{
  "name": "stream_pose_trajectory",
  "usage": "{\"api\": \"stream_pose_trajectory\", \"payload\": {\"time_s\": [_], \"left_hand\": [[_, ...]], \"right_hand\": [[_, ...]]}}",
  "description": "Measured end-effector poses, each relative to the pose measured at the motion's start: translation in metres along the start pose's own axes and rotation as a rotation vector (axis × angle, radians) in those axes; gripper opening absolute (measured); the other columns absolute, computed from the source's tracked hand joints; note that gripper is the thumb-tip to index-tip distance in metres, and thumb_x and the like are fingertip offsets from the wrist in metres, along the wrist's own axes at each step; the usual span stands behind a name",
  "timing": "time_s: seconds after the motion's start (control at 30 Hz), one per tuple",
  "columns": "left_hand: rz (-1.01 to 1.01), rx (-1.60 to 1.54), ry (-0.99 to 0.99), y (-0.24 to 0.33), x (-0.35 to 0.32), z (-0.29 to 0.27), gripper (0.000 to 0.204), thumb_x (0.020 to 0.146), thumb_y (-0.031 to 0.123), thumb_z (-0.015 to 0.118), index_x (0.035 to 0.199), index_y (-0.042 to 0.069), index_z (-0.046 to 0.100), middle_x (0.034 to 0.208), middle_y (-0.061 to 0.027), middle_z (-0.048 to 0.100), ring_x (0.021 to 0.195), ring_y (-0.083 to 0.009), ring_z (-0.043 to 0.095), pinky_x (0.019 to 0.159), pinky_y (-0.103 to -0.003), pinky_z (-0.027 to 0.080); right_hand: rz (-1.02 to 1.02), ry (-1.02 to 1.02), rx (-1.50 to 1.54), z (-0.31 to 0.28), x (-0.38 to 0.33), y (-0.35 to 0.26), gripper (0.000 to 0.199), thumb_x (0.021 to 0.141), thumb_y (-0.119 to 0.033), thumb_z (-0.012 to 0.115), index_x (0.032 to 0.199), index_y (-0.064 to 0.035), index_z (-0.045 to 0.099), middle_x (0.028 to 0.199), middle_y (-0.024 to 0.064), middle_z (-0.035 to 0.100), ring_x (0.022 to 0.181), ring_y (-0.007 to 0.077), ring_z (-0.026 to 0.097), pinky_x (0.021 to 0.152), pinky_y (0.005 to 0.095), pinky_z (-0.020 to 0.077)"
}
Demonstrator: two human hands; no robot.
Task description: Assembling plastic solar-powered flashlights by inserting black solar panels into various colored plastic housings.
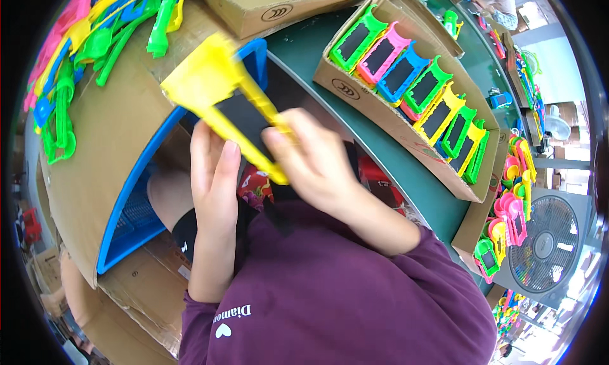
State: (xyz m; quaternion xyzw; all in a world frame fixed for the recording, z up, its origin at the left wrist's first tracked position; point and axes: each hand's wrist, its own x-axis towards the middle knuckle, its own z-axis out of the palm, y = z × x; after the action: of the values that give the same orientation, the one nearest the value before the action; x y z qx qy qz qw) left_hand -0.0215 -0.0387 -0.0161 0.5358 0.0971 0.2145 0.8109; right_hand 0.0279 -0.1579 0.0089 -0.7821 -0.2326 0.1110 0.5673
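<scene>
Above my lap, both hands hold a yellow plastic frame (203, 73) with a black panel set in it. The frame is tilted and somewhat blurred. My left hand (212, 171) is at its lower left edge, thumb and fingers closed against it. My right hand (314, 159) is wrapped round its right side rail, with some fingertips over the black panel. On the bench to the right, a cardboard box (399, 127) holds a row of similar frames, such as a green frame (360, 38) and a pink frame (382, 55), each with a dark panel.
Loose coloured plastic parts (120, 29) lie on cardboard (108, 143) at upper left. A blue plastic crate (127, 238) is beside my legs. The green bench (304, 45) curves along the right, with more coloured pieces (507, 216) and a grey fan (544, 244) beyond.
</scene>
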Motion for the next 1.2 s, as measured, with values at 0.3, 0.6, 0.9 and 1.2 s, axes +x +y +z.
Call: {"api": "stream_pose_trajectory", "payload": {"time_s": [0.3,0.6,0.9,1.2], "left_hand": [[-0.013,0.196,-0.254,-0.003,0.008,-0.016,0.02,0.086,0.012,0.041,0.097,-0.002,0.05,0.104,-0.0126,0.05,0.094,-0.0183,0.052,0.084,-0.03,0.04],[-0.076,0.146,-0.154,0.006,0.007,-0.062,0.013,0.085,0.009,0.044,0.092,0.0,0.052,0.095,-0.0094,0.054,0.087,-0.0156,0.054,0.08,-0.028,0.041],[-0.117,0.104,-0.085,0.017,-0.002,-0.076,0.011,0.085,0.006,0.045,0.09,0.0,0.052,0.088,-0.008,0.056,0.081,-0.0139,0.054,0.076,-0.026,0.042],[0.015,0.232,0.012,0.042,0.001,-0.104,0.011,0.087,0.009,0.046,0.088,0.0,0.052,0.086,-0.0049,0.054,0.08,-0.0097,0.052,0.074,-0.023,0.042]], "right_hand": [[0.238,0.651,-0.637,-0.156,0.036,0.031,0.038,0.079,-0.022,0.046,0.104,0.006,0.046,0.085,0.0254,0.057,0.077,0.0334,0.058,0.07,0.0374,0.0444],[0.541,0.085,-1.316,-0.145,0.088,0.007,0.032,0.072,-0.026,0.053,0.086,0.0018,0.061,0.087,0.0213,0.06,0.083,0.0321,0.059,0.075,0.0399,0.0458],[-0.273,0.372,-1.083,-0.134,0.296,0.032,0.025,0.072,-0.025,0.054,0.078,-0.0028,0.063,0.077,0.0186,0.061,0.076,0.0316,0.06,0.071,0.0375,0.0463],[0.274,0.331,-1.311,-0.125,0.339,0.071,0.038,0.065,-0.026,0.069,0.094,-0.0035,0.061,0.098,0.0167,0.06,0.09,0.0273,0.059,0.076,0.0349,0.0473]]}}
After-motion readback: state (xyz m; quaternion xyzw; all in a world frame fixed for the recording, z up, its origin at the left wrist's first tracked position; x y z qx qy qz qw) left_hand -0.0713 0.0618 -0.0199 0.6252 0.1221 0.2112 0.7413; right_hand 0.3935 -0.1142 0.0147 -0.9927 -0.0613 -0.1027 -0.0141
